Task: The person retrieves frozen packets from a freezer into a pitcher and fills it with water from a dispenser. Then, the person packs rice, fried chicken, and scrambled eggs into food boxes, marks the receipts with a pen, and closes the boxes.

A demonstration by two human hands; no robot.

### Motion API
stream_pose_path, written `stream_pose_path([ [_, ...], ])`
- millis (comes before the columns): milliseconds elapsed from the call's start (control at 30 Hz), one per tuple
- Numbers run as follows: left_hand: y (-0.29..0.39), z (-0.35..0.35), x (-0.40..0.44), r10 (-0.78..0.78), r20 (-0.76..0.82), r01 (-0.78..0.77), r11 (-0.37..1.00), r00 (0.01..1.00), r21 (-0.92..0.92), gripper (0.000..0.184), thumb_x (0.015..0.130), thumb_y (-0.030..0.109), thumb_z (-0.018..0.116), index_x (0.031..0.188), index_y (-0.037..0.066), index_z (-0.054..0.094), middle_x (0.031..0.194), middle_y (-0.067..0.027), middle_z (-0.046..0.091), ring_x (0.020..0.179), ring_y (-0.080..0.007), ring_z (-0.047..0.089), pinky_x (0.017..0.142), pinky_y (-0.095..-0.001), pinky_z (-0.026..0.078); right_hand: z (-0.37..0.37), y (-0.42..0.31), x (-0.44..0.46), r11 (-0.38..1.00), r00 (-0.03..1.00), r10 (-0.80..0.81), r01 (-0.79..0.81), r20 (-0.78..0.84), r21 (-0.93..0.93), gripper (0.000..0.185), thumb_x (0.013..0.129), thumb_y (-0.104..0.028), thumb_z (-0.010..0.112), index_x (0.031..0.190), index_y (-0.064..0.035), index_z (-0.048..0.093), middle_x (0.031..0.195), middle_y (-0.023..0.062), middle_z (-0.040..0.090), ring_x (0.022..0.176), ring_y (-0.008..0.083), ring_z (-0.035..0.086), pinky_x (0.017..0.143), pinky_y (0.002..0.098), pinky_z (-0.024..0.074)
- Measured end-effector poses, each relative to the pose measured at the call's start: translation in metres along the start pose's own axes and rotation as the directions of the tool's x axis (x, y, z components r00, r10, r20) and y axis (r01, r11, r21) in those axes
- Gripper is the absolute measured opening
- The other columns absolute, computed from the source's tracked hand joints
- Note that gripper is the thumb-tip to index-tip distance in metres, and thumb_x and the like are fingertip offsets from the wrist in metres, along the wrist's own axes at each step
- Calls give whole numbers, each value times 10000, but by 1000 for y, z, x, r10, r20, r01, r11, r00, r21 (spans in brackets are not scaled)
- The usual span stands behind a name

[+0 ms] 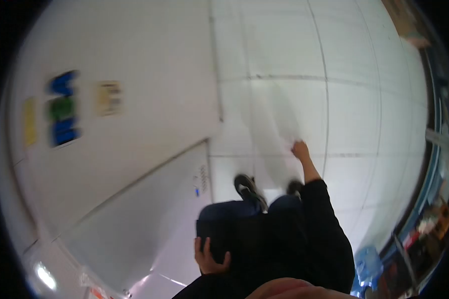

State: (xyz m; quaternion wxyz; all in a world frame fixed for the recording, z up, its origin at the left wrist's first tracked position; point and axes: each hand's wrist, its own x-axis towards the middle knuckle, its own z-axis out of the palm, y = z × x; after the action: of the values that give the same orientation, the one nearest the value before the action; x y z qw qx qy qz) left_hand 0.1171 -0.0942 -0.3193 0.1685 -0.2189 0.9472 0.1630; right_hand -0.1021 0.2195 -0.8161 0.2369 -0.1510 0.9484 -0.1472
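Note:
My left hand (210, 258) is low in the picture, over the black fabric (249, 239) of my clothing. Its fingers and thumb are spread apart, and I see no object in them. My right hand (300, 149) hangs out from a black sleeve (329, 229), in front of the pale floor. The fingers are curled together, slightly blurred, and no object sticks out of them. Below show my blue-clad legs (229, 209) and a dark shoe (247, 187); the other shoe (294, 187) is partly covered by my clothing.
White floor tiles (279, 114) extend ahead. At left is a white wall (159, 65) with blurred blue and green lettering (62, 108) and a small sign (109, 98). A whiteboard-like panel (149, 214) stands nearer. On the right are a blue water bottle (369, 266) and cluttered shelving (434, 219).

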Motion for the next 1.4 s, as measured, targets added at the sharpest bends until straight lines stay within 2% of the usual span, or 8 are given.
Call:
stream_pose_path([
  [200,-28,-63,-52,-170,77,185,846,982,-499,667,755,246,705,1326,50,421,1344,-222,408,1253,-353,397,1044,-420,333,-182,-167,-58,829,986,123,-165,113,534,261,713,-263,773,815,-63,640,692,102,631,543,162,602,488,322,490],
  [333,-48,-143,-96,45,411,241,751,910,-615,620,803,265,681,1321,38,426,1289,-192,483,1185,-303,490,1008,-392,393,-388,-305,-78,322,945,179,-318,272,892,310,754,-73,687,1051,-14,618,762,76,640,620,161,620,552,299,525],
  [467,-64,-197,-122,-81,328,299,654,941,-695,578,799,279,684,1291,60,473,1194,-160,570,1130,-279,552,964,-383,439,-638,-446,-97,157,908,9,413,-419,897,241,812,7,542,1049,30,575,937,106,622,815,165,597,722,298,490],
  [600,-72,-232,-126,-245,310,394,633,919,-667,544,794,265,683,1273,86,497,1184,-150,580,1109,-284,569,955,-388,446,-845,-587,-94,296,473,-332,874,-816,386,304,736,104,548,1017,0,597,915,112,600,819,189,587,708,284,480],
  [733,-67,-251,-110,-265,330,420,660,906,-623,537,782,252,675,1254,74,493,1179,-164,565,1091,-313,561,922,-410,457,-921,-708,-16,516,514,-855,856,-78,-18,259,776,-96,670,985,43,606,919,169,601,845,283,598,737,310,490],
  [833,-50,-260,-99,-325,240,400,647,915,-649,515,797,219,656,1251,51,480,1160,-185,562,1077,-339,554,914,-411,456,-872,-767,57,446,564,-432,812,703,-377,698,723,-284,725,1225,95,424,995,251,607,836,351,629,701,400,515],
  [967,-15,-291,-63,-444,181,391,442,877,-807,495,823,165,655,1263,28,475,1184,-184,556,1101,-318,556,944,-380,444,-831,-790,68,477,628,-104,712,771,-515,551,698,-279,711,1092,70,548,1011,222,599,897,348,627,705,453,511],
  [1400,6,-311,-27,-543,160,428,413,824,-804,486,805,126,664,1250,29,495,1157,-173,593,1060,-302,587,914,-384,456,-898,-792,73,610,554,-478,768,682,-196,545,610,-123,715,1115,-35,529,930,153,649,835,292,643,707,380,516],
])
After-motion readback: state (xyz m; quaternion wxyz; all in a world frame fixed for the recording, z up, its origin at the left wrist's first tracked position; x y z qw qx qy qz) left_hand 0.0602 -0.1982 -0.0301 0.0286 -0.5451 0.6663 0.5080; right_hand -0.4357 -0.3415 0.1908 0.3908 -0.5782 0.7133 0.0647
